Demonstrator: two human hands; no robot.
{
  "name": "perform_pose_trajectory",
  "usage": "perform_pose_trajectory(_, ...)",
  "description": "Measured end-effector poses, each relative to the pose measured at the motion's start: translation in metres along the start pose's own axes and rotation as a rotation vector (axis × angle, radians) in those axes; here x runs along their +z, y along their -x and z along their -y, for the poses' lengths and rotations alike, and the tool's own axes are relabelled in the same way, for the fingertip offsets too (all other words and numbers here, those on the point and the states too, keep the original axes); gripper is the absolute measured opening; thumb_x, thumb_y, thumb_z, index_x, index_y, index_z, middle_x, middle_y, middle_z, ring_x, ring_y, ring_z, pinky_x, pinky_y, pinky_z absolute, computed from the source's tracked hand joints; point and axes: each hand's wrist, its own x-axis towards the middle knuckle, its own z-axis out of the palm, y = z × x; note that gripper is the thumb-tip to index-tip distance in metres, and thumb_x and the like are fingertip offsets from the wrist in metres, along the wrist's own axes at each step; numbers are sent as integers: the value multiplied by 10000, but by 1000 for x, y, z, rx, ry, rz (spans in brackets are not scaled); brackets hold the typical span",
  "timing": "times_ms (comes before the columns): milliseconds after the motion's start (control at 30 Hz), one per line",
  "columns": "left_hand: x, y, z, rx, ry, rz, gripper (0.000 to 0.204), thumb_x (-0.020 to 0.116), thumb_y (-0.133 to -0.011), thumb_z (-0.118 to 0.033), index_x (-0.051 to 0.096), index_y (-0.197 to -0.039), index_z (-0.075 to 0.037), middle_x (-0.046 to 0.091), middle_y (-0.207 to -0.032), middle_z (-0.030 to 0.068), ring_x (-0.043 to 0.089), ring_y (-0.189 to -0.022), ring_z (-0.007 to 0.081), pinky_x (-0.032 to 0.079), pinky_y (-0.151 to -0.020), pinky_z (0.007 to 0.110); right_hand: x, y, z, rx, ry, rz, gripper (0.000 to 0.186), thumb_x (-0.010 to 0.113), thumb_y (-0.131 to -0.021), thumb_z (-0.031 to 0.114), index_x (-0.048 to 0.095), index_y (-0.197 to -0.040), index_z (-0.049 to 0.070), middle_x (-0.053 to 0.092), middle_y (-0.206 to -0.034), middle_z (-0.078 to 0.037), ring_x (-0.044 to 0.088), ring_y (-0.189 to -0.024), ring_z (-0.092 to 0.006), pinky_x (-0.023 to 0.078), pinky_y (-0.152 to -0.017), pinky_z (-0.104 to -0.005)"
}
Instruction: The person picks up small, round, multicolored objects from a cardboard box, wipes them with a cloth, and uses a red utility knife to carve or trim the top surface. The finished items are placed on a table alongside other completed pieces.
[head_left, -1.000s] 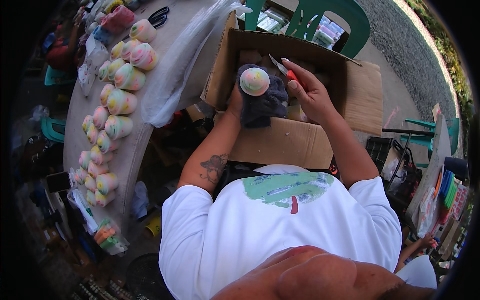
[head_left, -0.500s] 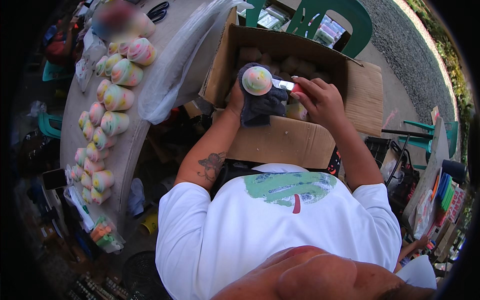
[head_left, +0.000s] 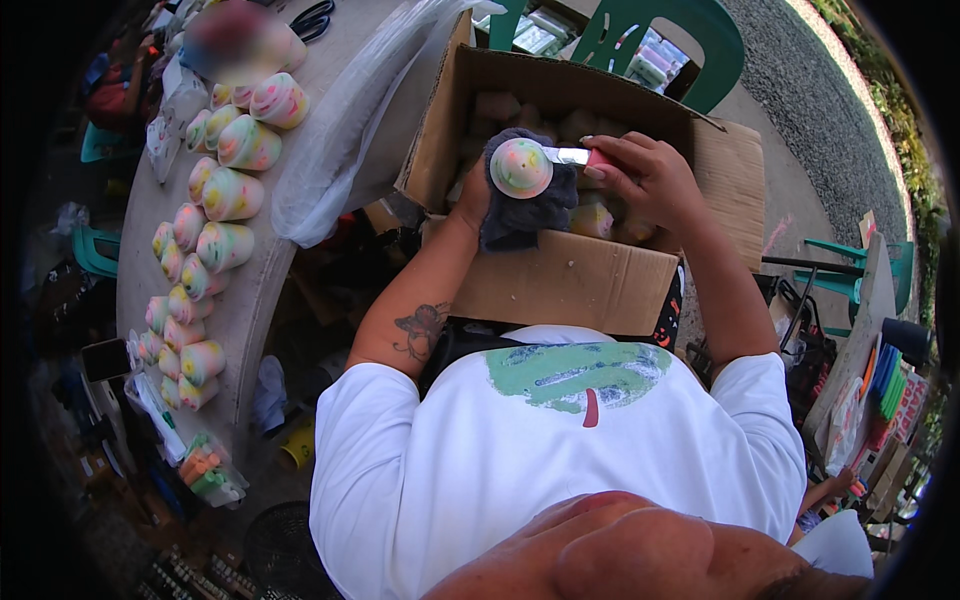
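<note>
Over the open cardboard box, my left hand [head_left: 471,197] is closed around a dark grey cloth [head_left: 532,215]. Resting in the cloth is a round, cup-shaped white piece [head_left: 522,168] with pink, yellow and green speckles, its round face upward; most of the left fingers are hidden behind cloth and piece. My right hand [head_left: 655,182] grips the red handle [head_left: 598,160] of a short metal blade, a knife or spatula. The blade [head_left: 566,155] points left, and its tip meets the right edge of the piece.
The cardboard box [head_left: 560,285] holds several similar pieces. On the curved grey table [head_left: 250,300] at left stand rows of speckled cup-shaped pieces [head_left: 232,194]. A clear plastic bag [head_left: 330,160] hangs over the table's edge. A green chair [head_left: 715,50] stands behind the box.
The speckled piece has shifted slightly right and tilted a little in the cloth. My right hand has moved slightly right and up, its blade still at the piece's edge.
</note>
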Motion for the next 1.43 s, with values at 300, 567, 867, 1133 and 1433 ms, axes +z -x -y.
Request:
perform_pose_trajectory(300,-10,-2,2,-17,23,6,405,349,-1011,-273,553,-1222,5,620,-1203,185,631,-1090,296,503,-991,426,-3,-3,-6,-63,19,44,324,708,-849,315,706,-1136,164,660,-839,-75,640,-697,-267,504,-610,-353)
perform_pose_trajectory(567,-7,-2,1,-131,-13,-58,400,352,-1020,-264,549,-1242,4,641,-1167,174,655,-1044,275,521,-963,407,-10,-20,-4,-54,43,141,320,681,-861,242,691,-1161,132,672,-902,-108,648,-780,-285,517,-684,-359)
perform_pose_trajectory(867,-12,-6,6,-29,-75,-43,426,365,-1020,-325,553,-1225,-3,644,-1157,170,662,-1025,270,539,-927,394,-15,-16,11,260,-69,112,358,652,-902,237,602,-1228,98,668,-1034,-142,640,-931,-331,514,-803,-384)
perform_pose_trajectory(1133,-10,-11,14,142,-379,-206,379,362,-1026,-320,552,-1191,-36,633,-1150,137,631,-1058,246,501,-967,378,-42,27,20,-213,363,82,383,686,-824,105,610,-1199,136,645,-1030,-71,627,-951,-274,483,-812,-393)
perform_pose_trajectory(1433,-16,-10,16,192,-526,-198,431,356,-1032,-362,513,-1264,-33,620,-1188,107,599,-1112,236,450,-1026,379,-42,27,29,-246,479,74,359,681,-837,134,641,-1194,154,641,-1002,-44,624,-918,-235,470,-794,-374)
